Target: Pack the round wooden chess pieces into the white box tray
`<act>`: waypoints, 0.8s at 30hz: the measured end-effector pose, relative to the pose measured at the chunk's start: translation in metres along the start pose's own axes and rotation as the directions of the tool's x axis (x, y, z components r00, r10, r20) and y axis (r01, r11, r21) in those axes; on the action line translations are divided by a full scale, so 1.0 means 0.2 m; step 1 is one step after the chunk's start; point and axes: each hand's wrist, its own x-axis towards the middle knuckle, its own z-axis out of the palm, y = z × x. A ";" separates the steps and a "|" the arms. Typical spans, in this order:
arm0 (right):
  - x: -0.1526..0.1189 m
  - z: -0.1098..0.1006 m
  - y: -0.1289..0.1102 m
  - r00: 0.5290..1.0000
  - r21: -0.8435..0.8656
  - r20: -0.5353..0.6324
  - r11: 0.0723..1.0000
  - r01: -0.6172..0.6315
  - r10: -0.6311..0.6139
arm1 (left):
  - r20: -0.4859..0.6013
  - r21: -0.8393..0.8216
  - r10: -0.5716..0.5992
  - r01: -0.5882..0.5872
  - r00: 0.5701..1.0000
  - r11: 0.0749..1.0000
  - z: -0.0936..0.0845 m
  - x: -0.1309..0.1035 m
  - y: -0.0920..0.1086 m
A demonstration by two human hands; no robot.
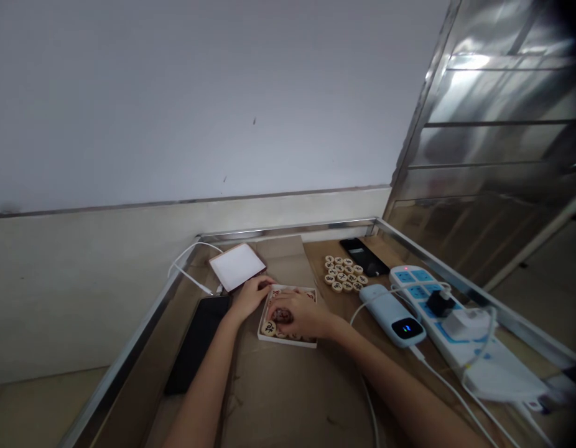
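Observation:
A shallow white box (293, 341) holding round wooden pieces with characters rests on the cardboard. My right hand (303, 313) reaches over the box, its curled fingers round a reddish-brown piece (282, 315). One pale piece (269, 328) with a dark character shows at the box's near left corner. My left hand (254, 294) is at the box's upper left edge, fingers bent and touching the rim; nothing can be seen in it. Part of the box's contents is hidden under my right hand.
Several pale pieces (343, 277) lie grouped right of the box. A white lid-like tray (237, 266) sits back left. There are a black phone (364, 256), a dark tablet (198, 346), a light-blue power bank (385, 308), a power strip (496, 367) and white cables.

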 end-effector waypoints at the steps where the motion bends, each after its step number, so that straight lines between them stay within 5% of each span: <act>1: 0.00 -0.01 0.01 1.000 -0.003 0.000 1.000 -0.006 0.006 | -0.002 0.002 -0.002 0.002 1.000 1.000 0.00 0.00 0.00; 7: 0.00 0.02 0.00 1.000 0.014 -0.014 1.000 0.020 -0.020 | 0.013 -0.001 -0.004 0.004 1.000 1.000 0.00 0.00 0.01; 11: 0.01 -0.01 0.05 0.984 -0.010 -0.157 0.996 -0.085 0.083 | 0.002 0.011 -0.008 0.008 1.000 1.000 0.00 0.00 0.00; 14: 0.00 -0.08 0.16 0.895 -0.060 -0.365 0.952 -0.299 0.258 | 0.015 0.019 -0.020 0.020 1.000 1.000 0.00 0.01 -0.02; 18: -0.05 -0.14 0.32 0.744 -0.224 -0.538 0.783 -0.581 0.398 | 0.030 -0.010 -0.036 0.036 0.999 0.999 0.01 0.01 -0.04; 24: -0.11 -0.13 0.45 0.702 -0.347 -0.539 0.637 -0.689 0.466 | 0.029 -0.008 -0.048 0.049 0.998 0.999 0.01 0.00 -0.03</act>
